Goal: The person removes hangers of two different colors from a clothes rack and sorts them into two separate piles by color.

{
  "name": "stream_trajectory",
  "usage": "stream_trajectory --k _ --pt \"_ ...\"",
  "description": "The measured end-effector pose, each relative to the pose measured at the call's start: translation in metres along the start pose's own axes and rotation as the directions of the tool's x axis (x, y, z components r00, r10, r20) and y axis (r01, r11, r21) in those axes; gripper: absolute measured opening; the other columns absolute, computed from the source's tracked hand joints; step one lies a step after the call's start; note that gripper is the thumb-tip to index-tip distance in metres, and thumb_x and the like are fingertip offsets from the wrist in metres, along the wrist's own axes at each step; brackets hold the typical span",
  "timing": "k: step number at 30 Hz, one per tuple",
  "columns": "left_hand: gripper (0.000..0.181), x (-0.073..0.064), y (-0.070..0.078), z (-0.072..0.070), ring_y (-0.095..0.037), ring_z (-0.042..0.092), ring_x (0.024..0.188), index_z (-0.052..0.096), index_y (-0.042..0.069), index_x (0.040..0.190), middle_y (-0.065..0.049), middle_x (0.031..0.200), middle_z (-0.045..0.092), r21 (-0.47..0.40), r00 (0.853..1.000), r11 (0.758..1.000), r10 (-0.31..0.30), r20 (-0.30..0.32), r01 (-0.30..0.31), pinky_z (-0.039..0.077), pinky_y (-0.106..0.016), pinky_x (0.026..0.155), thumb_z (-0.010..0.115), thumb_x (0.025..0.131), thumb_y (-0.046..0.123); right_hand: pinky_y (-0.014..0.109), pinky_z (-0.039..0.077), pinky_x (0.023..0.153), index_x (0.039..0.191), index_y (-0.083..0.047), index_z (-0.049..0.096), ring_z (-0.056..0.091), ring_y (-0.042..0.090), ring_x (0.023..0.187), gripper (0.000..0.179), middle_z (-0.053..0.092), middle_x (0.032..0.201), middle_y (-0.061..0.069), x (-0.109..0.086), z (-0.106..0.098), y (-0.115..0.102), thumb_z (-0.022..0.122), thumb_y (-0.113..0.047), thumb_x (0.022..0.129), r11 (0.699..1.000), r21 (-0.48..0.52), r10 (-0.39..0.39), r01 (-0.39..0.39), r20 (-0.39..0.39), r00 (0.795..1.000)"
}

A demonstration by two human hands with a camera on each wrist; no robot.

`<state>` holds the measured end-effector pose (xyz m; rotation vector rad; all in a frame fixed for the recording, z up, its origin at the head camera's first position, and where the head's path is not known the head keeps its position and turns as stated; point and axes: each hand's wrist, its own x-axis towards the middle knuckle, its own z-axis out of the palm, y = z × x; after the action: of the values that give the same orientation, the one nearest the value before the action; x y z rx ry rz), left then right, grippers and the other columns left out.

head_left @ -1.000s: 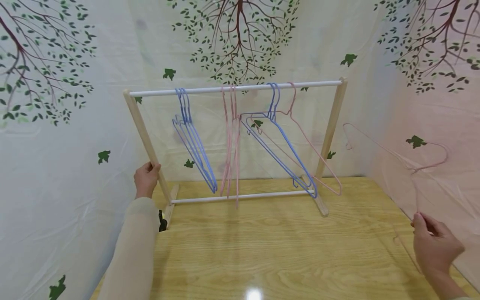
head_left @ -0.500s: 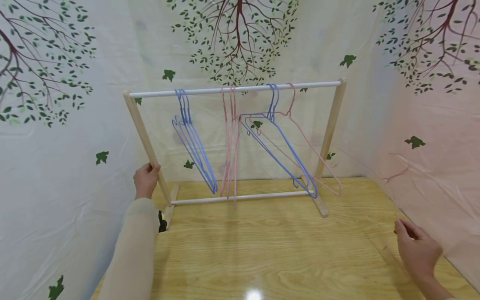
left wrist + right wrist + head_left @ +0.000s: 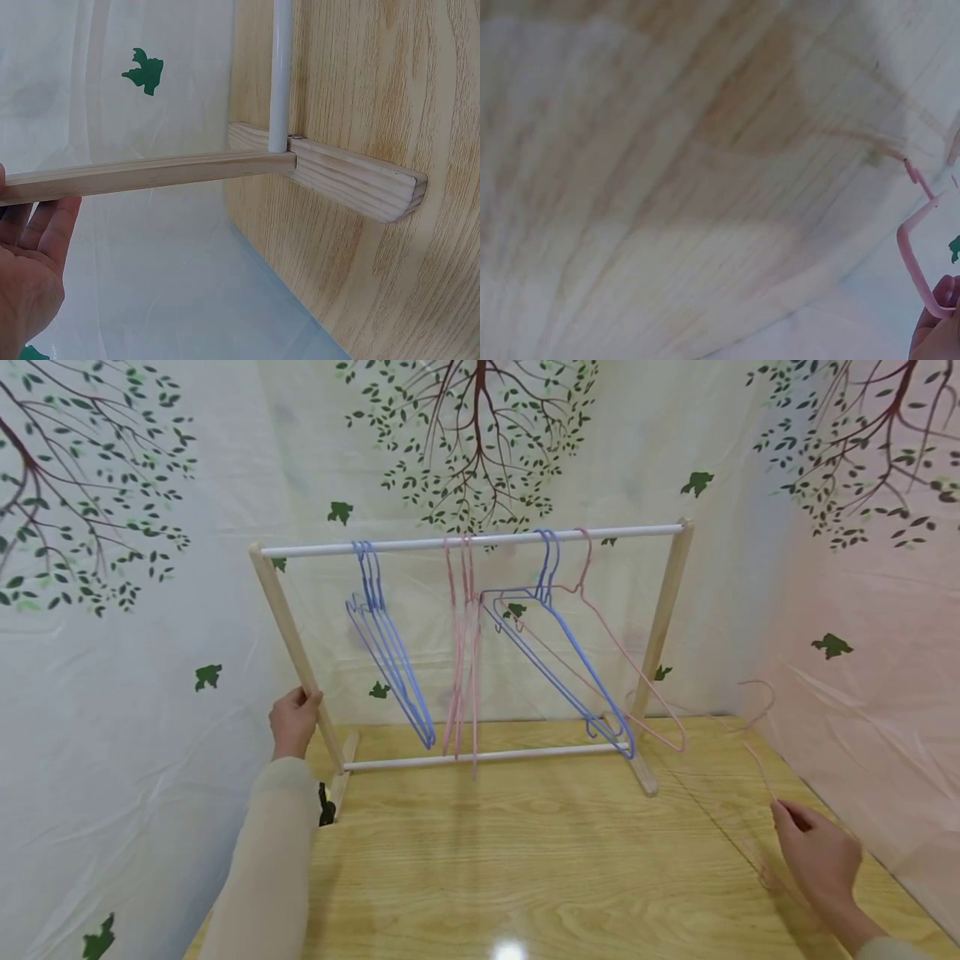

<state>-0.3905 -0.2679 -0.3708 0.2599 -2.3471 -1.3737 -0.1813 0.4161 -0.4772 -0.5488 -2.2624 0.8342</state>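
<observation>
At the left, my left hand point(image 3: 294, 724) grips the wooden left post point(image 3: 283, 618) of a clothes rack. In the left wrist view, the fingers of the left hand point(image 3: 34, 274) lie under this post. My right hand point(image 3: 821, 864) pinches a thin pink hanger point(image 3: 761, 772) above the table's right side; part of its wire blurs into the background. From the white top rail point(image 3: 420, 542) hang several blue hangers point(image 3: 402, 660) at the left and pink hangers point(image 3: 459, 652) near the middle. Further right hang two blue hangers point(image 3: 576, 643) and one pink hanger point(image 3: 626, 658).
The rack stands on a wood-grain table point(image 3: 525, 852), with its right foot point(image 3: 643, 775) pointing towards me. A small black object point(image 3: 326, 807) lies at the table's left edge. A leaf-printed cloth point(image 3: 645, 452) surrounds the table at the back and sides.
My right hand has moved left, bringing the pink hanger lower and closer to the rack's right end. The left hand stays on the post, and the hung hangers have hardly moved.
</observation>
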Motion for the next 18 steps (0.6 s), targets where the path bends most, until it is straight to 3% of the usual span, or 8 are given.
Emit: stream_trajectory --k 3,5,7,10,13,18 --pt "0.041 0.001 -0.002 0.001 -0.027 0.06 0.099 0.062 0.0 0.133 -0.022 0.124 0.064 -0.01 1.0 1.0 -0.004 0.002 0.004 0.046 -0.026 0.074 0.053 0.104 0.027 0.022 0.037 0.055 0.103 0.001 0.077 0.044 -0.015 0.054 0.031 0.067 0.065 -0.017 0.006 0.001 0.003 0.064 -0.026 0.094 0.997 -0.073 -0.023 0.022 -0.003 1.0" --pt "0.04 0.002 -0.003 0.001 -0.028 0.06 0.099 0.062 0.0 0.132 -0.022 0.124 0.065 -0.003 1.0 1.0 0.001 -0.004 -0.001 0.046 -0.027 0.074 0.053 0.104 0.026 0.027 0.039 0.055 0.106 0.002 0.075 0.058 0.002 0.058 0.033 0.075 0.078 0.005 0.01 0.002 0.006 0.062 -0.026 0.095 0.993 -0.118 -0.016 0.019 0.022 1.0" --pt "0.039 0.002 -0.003 0.002 -0.028 0.06 0.099 0.063 0.0 0.131 -0.021 0.123 0.065 0.002 1.0 1.0 0.005 -0.011 -0.005 0.046 -0.026 0.074 0.053 0.103 0.026 0.033 0.041 0.055 0.111 0.003 0.073 0.066 0.025 0.069 0.037 0.073 0.095 0.019 0.013 0.002 0.01 0.058 -0.028 0.097 0.988 -0.153 0.013 -0.003 0.066 0.998" --pt "0.038 0.002 -0.002 0.002 -0.028 0.06 0.098 0.064 0.0 0.13 -0.022 0.122 0.066 0.009 1.0 1.0 0.01 -0.018 -0.01 0.046 -0.027 0.074 0.054 0.103 0.025 0.039 0.042 0.055 0.118 0.003 0.068 0.062 0.048 0.092 0.043 0.068 0.11 0.025 0.018 0.002 0.015 0.053 -0.032 0.099 0.979 -0.193 0.091 -0.065 0.126 0.988" --pt "0.038 0.001 -0.001 0.002 -0.029 0.06 0.1 0.063 -0.001 0.131 -0.022 0.122 0.065 0.01 1.0 1.0 0.014 -0.016 -0.014 0.047 -0.03 0.077 0.054 0.103 0.024 0.04 0.041 0.054 0.122 0.002 0.065 0.059 0.05 0.094 0.046 0.065 0.117 0.027 0.022 0.003 0.02 0.051 -0.035 0.099 0.968 -0.222 0.159 -0.12 0.164 0.974" --pt "0.039 0.001 0.0 0.002 -0.032 0.06 0.105 0.062 -0.001 0.132 -0.022 0.125 0.064 0.0 1.0 1.0 0.02 -0.009 -0.02 0.049 -0.037 0.084 0.053 0.104 0.024 0.043 0.041 0.057 0.123 0.003 0.064 0.058 0.051 0.095 0.047 0.061 0.121 0.03 0.027 0.004 0.027 0.049 -0.034 0.099 0.957 -0.249 0.201 -0.148 0.2 0.959"
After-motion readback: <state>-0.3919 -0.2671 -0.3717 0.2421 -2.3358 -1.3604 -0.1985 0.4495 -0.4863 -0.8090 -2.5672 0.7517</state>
